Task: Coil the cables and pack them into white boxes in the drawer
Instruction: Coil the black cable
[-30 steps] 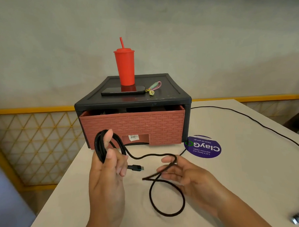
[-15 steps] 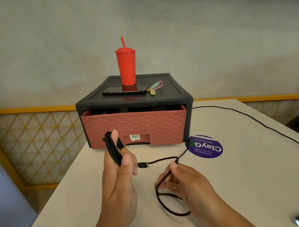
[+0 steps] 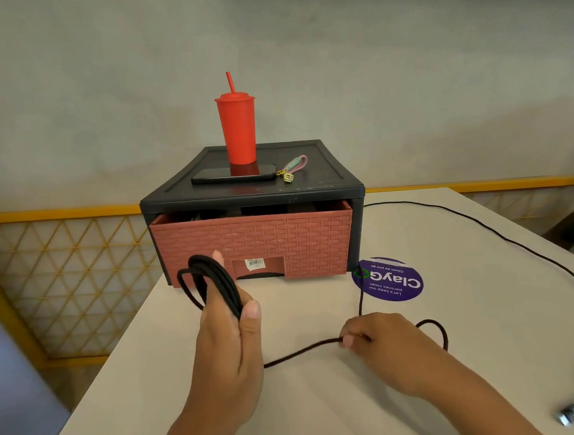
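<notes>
A black cable (image 3: 301, 351) runs between two bare hands above a pale table (image 3: 320, 406), in front of a black drawer unit (image 3: 255, 194). The left hand (image 3: 230, 344) is clenched around several finished loops, which stand up past the fingers at the near left corner of the drawer (image 3: 252, 245). The right hand (image 3: 383, 348) pinches the loose run low over the tabletop; behind it the cable curls into one small loop and rises toward the unit's right corner.

The reddish, brick-patterned drawer sits slightly pulled out, a dark gap along its top edge; its contents cannot be made out. Bare tabletop lies to the near side and right of the hands, while the table's left edge falls away close beside the left wrist.

A thinner black cord (image 3: 497, 234) sweeps across the far right of the table, and a metal-tipped plug (image 3: 570, 413) lies near the right edge. On the unit stand a red tumbler (image 3: 237, 127) with a straw, a dark phone (image 3: 233, 174) and a pink-green keychain (image 3: 293, 167). A round purple sticker (image 3: 388, 280), upside down to the camera, reads "ClayGo". A barcode label (image 3: 254, 263) marks the drawer's handle recess. A plain grey wall and yellow lattice railing (image 3: 68, 279) stand behind.
</notes>
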A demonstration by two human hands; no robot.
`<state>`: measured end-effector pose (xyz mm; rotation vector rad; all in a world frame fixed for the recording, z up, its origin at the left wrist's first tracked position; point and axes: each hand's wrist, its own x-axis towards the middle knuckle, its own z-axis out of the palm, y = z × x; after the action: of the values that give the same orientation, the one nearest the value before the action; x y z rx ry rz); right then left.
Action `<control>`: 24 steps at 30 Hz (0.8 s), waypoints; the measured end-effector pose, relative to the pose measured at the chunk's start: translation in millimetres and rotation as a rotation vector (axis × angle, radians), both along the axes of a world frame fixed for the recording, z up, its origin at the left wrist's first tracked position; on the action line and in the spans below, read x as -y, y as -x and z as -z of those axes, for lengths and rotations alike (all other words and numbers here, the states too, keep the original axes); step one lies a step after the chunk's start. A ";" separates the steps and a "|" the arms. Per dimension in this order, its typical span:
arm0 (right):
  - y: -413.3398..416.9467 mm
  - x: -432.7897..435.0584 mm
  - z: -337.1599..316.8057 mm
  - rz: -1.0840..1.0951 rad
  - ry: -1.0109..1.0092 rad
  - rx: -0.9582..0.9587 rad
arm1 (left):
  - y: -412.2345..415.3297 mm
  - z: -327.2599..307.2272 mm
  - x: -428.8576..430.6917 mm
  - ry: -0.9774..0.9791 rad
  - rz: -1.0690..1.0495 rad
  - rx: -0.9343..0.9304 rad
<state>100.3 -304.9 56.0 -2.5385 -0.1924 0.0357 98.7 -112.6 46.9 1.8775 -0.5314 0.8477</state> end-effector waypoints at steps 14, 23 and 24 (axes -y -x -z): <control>-3.2 49.7 -24.2 -0.166 -0.986 -0.276 | -1.2 7.3 0.2 -0.695 -0.020 -0.345; -14.0 45.8 -12.8 0.240 -0.318 0.410 | 8.3 -1.0 10.1 -0.854 0.178 -0.595; -14.2 49.0 -10.8 0.217 -0.217 0.445 | 8.2 0.0 10.4 -0.824 0.197 -0.602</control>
<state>114.5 -353.9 66.8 -2.3031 -0.0859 -0.6041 90.5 -123.0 46.9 2.6101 -0.7209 -0.1417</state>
